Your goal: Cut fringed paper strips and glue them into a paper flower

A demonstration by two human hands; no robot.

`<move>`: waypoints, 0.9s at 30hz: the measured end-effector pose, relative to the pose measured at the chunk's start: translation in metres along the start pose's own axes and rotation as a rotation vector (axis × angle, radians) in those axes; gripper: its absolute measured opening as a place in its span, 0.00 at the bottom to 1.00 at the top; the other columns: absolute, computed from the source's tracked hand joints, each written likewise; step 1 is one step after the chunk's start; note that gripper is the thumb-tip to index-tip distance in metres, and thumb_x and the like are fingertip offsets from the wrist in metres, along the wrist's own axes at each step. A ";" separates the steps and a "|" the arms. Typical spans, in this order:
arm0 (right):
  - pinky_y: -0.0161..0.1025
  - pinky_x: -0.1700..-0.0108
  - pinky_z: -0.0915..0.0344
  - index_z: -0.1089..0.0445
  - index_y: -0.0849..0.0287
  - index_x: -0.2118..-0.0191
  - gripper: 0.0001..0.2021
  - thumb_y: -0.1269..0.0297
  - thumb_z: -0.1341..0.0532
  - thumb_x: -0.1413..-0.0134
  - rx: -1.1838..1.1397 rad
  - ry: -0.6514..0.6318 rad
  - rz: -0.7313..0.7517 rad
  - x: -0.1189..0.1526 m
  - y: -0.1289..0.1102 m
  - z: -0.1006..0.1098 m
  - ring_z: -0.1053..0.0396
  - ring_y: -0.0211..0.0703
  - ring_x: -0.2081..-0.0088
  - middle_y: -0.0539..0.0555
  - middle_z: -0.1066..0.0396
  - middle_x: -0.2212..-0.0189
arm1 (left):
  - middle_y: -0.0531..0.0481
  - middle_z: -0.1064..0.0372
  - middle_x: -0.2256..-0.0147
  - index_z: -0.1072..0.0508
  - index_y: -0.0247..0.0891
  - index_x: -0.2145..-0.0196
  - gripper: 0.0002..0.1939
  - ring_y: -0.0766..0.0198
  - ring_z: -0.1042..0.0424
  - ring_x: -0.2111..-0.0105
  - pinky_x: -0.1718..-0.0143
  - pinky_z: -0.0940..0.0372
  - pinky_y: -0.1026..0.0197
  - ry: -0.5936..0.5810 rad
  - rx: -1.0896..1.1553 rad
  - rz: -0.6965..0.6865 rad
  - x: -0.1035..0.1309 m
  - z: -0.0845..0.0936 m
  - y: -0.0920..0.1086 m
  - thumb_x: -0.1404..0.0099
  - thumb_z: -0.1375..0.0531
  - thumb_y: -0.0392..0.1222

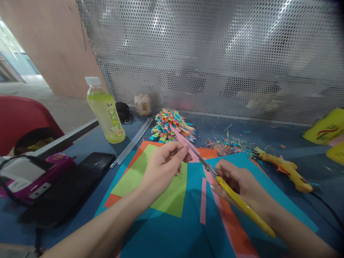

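My left hand is closed in a pinch on a pink paper strip, whose far end points up and away from me. My right hand is closed around scissors with yellow handles. Their metal blades point toward my left fingertips, close to the pink paper; whether they touch it I cannot tell. Beneath both hands lie blue paper, a green sheet and orange paper. A short pink strip rests on the blue paper.
Behind my hands sits a pile of colourful fringed paper, with paper scraps beside it. A yellow glue gun lies right. Left are a drink bottle, clear glue sticks, a black flat object and a purple power strip.
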State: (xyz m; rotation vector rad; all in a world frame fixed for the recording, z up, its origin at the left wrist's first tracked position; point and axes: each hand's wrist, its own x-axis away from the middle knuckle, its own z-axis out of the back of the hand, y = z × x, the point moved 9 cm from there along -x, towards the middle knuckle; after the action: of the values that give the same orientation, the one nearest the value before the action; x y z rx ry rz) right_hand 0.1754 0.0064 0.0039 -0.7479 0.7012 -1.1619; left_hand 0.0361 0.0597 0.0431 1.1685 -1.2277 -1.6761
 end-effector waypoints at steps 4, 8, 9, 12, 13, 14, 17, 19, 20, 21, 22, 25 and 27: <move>0.32 0.79 0.57 0.55 0.55 0.74 0.16 0.61 0.42 0.48 0.000 0.006 0.006 -0.001 -0.002 0.000 0.59 0.32 0.79 0.42 0.58 0.79 | 0.52 0.34 0.76 0.33 0.35 0.76 0.11 0.72 0.37 0.82 0.80 0.42 0.67 -0.008 0.028 0.013 0.000 0.000 -0.002 0.39 0.45 0.43; 0.31 0.78 0.54 0.54 0.55 0.73 0.16 0.63 0.42 0.47 -0.012 0.011 0.010 -0.001 -0.004 0.000 0.57 0.33 0.78 0.43 0.57 0.78 | 0.52 0.34 0.77 0.32 0.35 0.76 0.11 0.72 0.37 0.81 0.80 0.42 0.67 -0.054 0.050 0.030 0.000 -0.004 -0.006 0.39 0.45 0.42; 0.32 0.78 0.54 0.54 0.55 0.73 0.15 0.63 0.43 0.46 -0.009 0.010 0.010 -0.001 -0.004 -0.001 0.57 0.33 0.77 0.43 0.57 0.78 | 0.52 0.34 0.77 0.32 0.35 0.76 0.11 0.72 0.37 0.81 0.80 0.42 0.68 -0.066 0.047 0.034 0.000 -0.005 -0.007 0.39 0.45 0.42; 0.32 0.79 0.55 0.54 0.55 0.73 0.15 0.61 0.44 0.45 0.003 0.008 0.018 -0.001 -0.005 -0.001 0.58 0.33 0.78 0.43 0.58 0.78 | 0.52 0.34 0.77 0.32 0.34 0.76 0.10 0.72 0.37 0.80 0.80 0.42 0.68 -0.075 0.041 0.037 0.001 -0.007 -0.007 0.39 0.45 0.41; 0.32 0.79 0.55 0.54 0.55 0.73 0.15 0.61 0.44 0.45 0.002 0.009 0.023 -0.001 -0.006 -0.001 0.58 0.33 0.78 0.43 0.58 0.78 | 0.52 0.34 0.77 0.32 0.34 0.76 0.10 0.72 0.37 0.80 0.80 0.42 0.68 -0.072 0.042 0.040 0.001 -0.007 -0.007 0.40 0.45 0.42; 0.32 0.79 0.55 0.54 0.55 0.74 0.15 0.61 0.44 0.45 0.001 0.010 0.027 -0.001 -0.006 -0.001 0.59 0.33 0.78 0.43 0.58 0.78 | 0.52 0.34 0.77 0.32 0.34 0.76 0.11 0.72 0.37 0.80 0.80 0.42 0.68 -0.068 0.044 0.046 0.001 -0.007 -0.007 0.40 0.45 0.42; 0.32 0.79 0.56 0.55 0.55 0.74 0.16 0.62 0.43 0.46 0.007 0.011 0.031 0.000 -0.007 -0.001 0.59 0.33 0.78 0.43 0.58 0.79 | 0.52 0.34 0.78 0.32 0.34 0.76 0.11 0.72 0.37 0.81 0.81 0.42 0.68 -0.066 0.050 0.056 0.001 -0.007 -0.008 0.40 0.45 0.42; 0.32 0.79 0.57 0.55 0.55 0.74 0.17 0.63 0.43 0.47 0.015 0.013 0.033 0.000 -0.007 0.000 0.59 0.33 0.78 0.42 0.58 0.79 | 0.52 0.34 0.77 0.32 0.34 0.76 0.10 0.72 0.37 0.80 0.80 0.42 0.68 -0.069 0.049 0.052 0.000 -0.008 -0.007 0.40 0.45 0.41; 0.32 0.79 0.57 0.55 0.55 0.74 0.17 0.62 0.43 0.47 0.019 0.015 0.035 0.000 -0.007 0.000 0.59 0.33 0.78 0.42 0.58 0.79 | 0.52 0.34 0.77 0.32 0.34 0.75 0.10 0.72 0.37 0.80 0.80 0.42 0.68 -0.071 0.047 0.051 0.000 -0.008 -0.007 0.40 0.45 0.41; 0.32 0.79 0.57 0.55 0.55 0.75 0.16 0.62 0.43 0.46 0.019 0.017 0.036 0.000 -0.007 0.000 0.59 0.33 0.78 0.43 0.58 0.79 | 0.52 0.34 0.77 0.32 0.34 0.75 0.10 0.72 0.37 0.80 0.80 0.42 0.68 -0.070 0.043 0.050 0.000 -0.008 -0.007 0.40 0.45 0.41; 0.32 0.79 0.56 0.55 0.55 0.74 0.16 0.62 0.43 0.46 0.019 0.018 0.035 0.000 -0.008 0.001 0.59 0.33 0.78 0.43 0.58 0.79 | 0.52 0.34 0.77 0.32 0.34 0.75 0.10 0.72 0.37 0.80 0.80 0.42 0.68 -0.067 0.039 0.048 0.000 -0.008 -0.006 0.40 0.45 0.41; 0.32 0.79 0.54 0.54 0.55 0.74 0.16 0.60 0.43 0.46 0.016 0.014 0.019 -0.001 -0.007 0.001 0.57 0.34 0.78 0.43 0.57 0.79 | 0.53 0.35 0.77 0.33 0.35 0.75 0.09 0.72 0.37 0.81 0.80 0.41 0.68 -0.043 0.045 0.041 0.001 -0.005 -0.006 0.40 0.45 0.41; 0.32 0.79 0.53 0.53 0.55 0.74 0.15 0.60 0.43 0.46 -0.001 0.008 0.002 -0.002 -0.006 0.000 0.56 0.33 0.78 0.43 0.56 0.78 | 0.54 0.35 0.76 0.34 0.36 0.74 0.09 0.72 0.38 0.81 0.80 0.41 0.68 0.012 0.069 0.027 0.000 0.001 -0.005 0.39 0.46 0.42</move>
State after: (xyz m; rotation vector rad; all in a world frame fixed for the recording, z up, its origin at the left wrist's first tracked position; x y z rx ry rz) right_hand 0.1721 0.0069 0.0091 -0.7438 0.7092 -1.1627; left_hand 0.0350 0.0612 0.0380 1.1963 -1.2972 -1.6155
